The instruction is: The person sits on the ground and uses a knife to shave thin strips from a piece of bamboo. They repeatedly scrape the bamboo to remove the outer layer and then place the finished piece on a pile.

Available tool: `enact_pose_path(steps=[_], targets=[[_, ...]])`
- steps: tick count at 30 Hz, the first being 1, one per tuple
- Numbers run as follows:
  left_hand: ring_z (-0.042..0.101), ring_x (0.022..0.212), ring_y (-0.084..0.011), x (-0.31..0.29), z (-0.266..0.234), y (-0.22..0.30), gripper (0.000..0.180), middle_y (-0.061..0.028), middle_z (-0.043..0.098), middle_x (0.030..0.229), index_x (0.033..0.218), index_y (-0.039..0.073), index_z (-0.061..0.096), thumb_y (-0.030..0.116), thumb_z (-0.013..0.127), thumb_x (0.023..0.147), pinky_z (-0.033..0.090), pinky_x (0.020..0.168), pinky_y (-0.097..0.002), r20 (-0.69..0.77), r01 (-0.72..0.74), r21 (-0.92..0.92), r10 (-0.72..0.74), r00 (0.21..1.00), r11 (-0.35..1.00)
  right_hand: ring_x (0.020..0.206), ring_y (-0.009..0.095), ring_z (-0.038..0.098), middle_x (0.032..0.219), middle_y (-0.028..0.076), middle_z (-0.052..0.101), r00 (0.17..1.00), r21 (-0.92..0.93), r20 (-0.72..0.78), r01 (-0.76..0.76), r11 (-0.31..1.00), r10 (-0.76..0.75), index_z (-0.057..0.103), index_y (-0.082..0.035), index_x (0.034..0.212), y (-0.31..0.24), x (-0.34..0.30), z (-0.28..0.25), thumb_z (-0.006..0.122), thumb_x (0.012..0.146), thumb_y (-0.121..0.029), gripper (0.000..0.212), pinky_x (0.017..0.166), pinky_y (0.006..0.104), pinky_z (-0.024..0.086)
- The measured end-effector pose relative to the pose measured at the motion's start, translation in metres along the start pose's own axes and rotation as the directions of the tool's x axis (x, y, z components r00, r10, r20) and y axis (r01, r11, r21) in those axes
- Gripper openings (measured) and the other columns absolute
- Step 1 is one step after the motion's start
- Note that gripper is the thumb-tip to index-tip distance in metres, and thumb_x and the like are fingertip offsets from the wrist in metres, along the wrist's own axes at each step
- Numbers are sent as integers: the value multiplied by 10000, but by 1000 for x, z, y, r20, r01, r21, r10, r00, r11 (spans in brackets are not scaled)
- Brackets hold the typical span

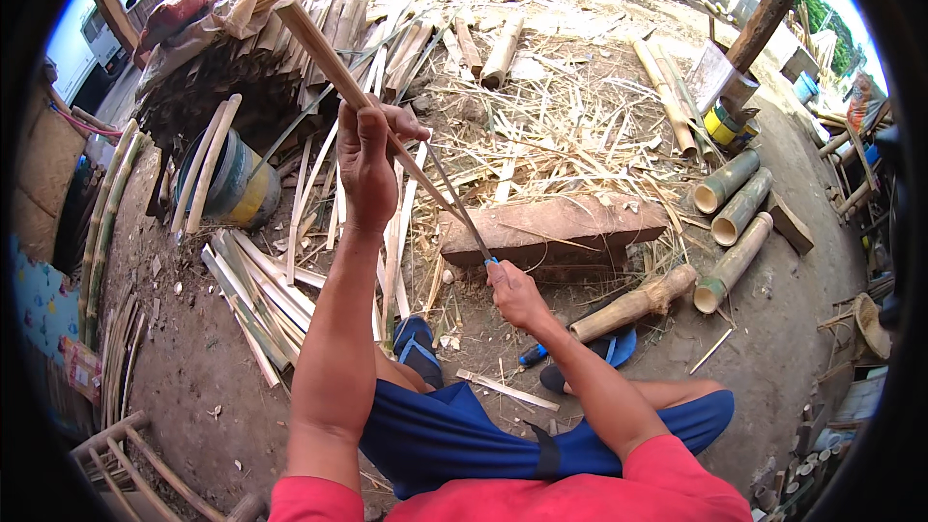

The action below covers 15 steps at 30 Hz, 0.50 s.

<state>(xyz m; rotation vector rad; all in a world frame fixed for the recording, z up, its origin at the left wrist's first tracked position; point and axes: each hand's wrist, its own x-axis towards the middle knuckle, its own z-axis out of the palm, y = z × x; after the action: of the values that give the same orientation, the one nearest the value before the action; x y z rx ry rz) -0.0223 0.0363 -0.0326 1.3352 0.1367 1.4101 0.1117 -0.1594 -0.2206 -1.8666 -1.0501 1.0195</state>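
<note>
My left hand [372, 164] is raised in front of me, closed around a long bamboo strip [327, 60]. The strip slants from the upper left down to the right, its lower end close to a knife blade [452, 189]. Whether blade and strip touch, I cannot tell. Lower down, my right hand [519, 296] grips the knife by its handle, of which only a bit of blue shows. Just beyond the knife lies a thick wooden block [570, 228] on the ground.
Split bamboo strips [256, 295] lie left of my legs, near a bucket [242, 179]. Shavings [551, 126] cover the ground ahead. Bamboo tubes [735, 261] lie at right; a bamboo piece [638, 302] rests by my right foot. A wooden post [773, 5] leans at far right.
</note>
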Motion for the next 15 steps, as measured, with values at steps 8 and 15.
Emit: enact_pose_path(steps=[8,15], targets=[[480,614,-118,0,-14,-3,424,5,446,679,916,100,525,515,528,1000,465,670,-300,27,96,-1,-96,995,995,799,423,620,811,250,629,986,-117,-146,-97,988,80,582,14,941,36,8,37,410,1028,-514,562,725,480,481],[544,623,-121,2,-5,-20,345,-4,519,709,938,90,538,425,583,1006,491,623,-283,-299,-8,141,50,953,990,656,424,565,749,229,599,999,7,-54,4,1000,-3,543,-2,897,16,14,15,428,1044,-454,489,616,461,459]])
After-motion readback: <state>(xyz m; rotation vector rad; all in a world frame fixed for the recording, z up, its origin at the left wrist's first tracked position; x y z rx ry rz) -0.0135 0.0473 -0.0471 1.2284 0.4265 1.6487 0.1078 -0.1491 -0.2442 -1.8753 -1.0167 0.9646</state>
